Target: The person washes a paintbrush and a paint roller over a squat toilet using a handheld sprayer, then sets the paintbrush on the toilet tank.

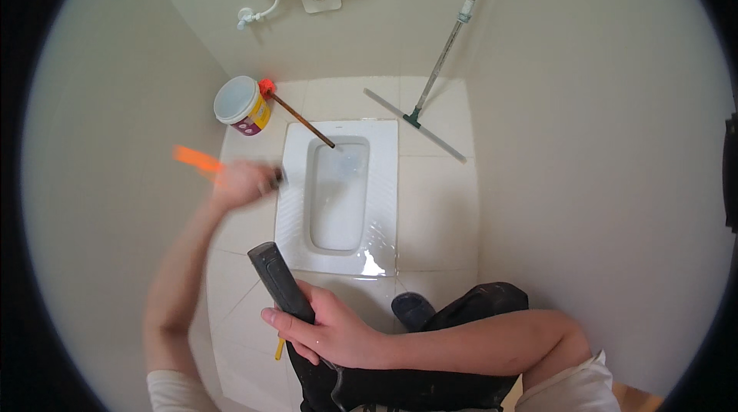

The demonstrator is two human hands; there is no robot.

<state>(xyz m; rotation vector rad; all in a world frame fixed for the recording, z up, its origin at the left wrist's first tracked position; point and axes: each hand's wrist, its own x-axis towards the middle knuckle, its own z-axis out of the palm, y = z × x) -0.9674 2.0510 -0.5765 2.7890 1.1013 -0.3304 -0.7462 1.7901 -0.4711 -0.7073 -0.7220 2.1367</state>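
Observation:
My left hand [245,184] is blurred by motion, raised at the left edge of a white ceramic squat toilet [294,210]. It grips a handheld tool whose flat orange end [197,159] points left, with a dark end on the toilet side. What kind of tool it is stays unclear. Lower down, my right hand [331,325] is wrapped around a black tool with a thick oblong body [279,279], tilted up and left. A dark cord or strap [338,386] hangs below that hand. The toilet's rim is wet and shiny near the front.
By the left wall stands a white plastic bucket [237,103]. Next to it, a brush with red-orange bristles [266,87] has its wooden handle [302,121] reaching over the toilet basin. A long-handled floor squeegee [412,118] leans at the back right. Walls close in on both sides.

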